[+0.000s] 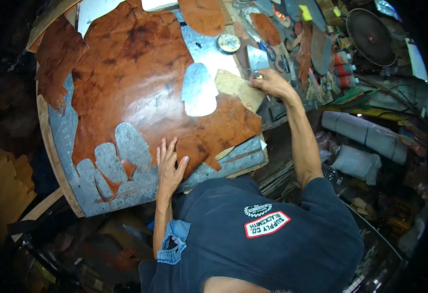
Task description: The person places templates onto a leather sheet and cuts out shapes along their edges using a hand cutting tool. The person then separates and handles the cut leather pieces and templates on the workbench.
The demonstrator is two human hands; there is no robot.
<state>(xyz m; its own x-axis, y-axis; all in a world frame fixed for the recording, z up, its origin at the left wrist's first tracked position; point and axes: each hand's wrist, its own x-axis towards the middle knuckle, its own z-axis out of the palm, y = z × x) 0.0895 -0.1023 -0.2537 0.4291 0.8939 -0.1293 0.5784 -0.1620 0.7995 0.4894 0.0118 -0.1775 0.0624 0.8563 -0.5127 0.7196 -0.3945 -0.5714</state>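
Note:
A large sheet of mottled brown leather (pixel 131 63) covers much of the grey metal-topped table (pixel 111 207). My left hand (pixel 169 166) lies flat on its near edge, fingers spread, beside a curved cut piece outline. Several round-ended openings in the leather show grey metal left of that hand. Over at the right, my right hand (pixel 274 84) is closed around a small tool (pixel 258 75) with a shiny end; its kind is hidden. A bright, round-topped shape (pixel 199 90) sits between the hands; whether plate or opening, I cannot tell. A pale board (pixel 236 88) lies beside my right hand.
At the far right are blue-handled scissors (pixel 270 52), a round tin (pixel 228 43), loose leather pieces (pixel 265 28) and red bottles (pixel 346 69). A dark round fan grille (pixel 371 37) stands beyond. Wrapped bundles (pixel 365 134) lie right of my arm. Wooden edging (pixel 58 161) borders the table's left.

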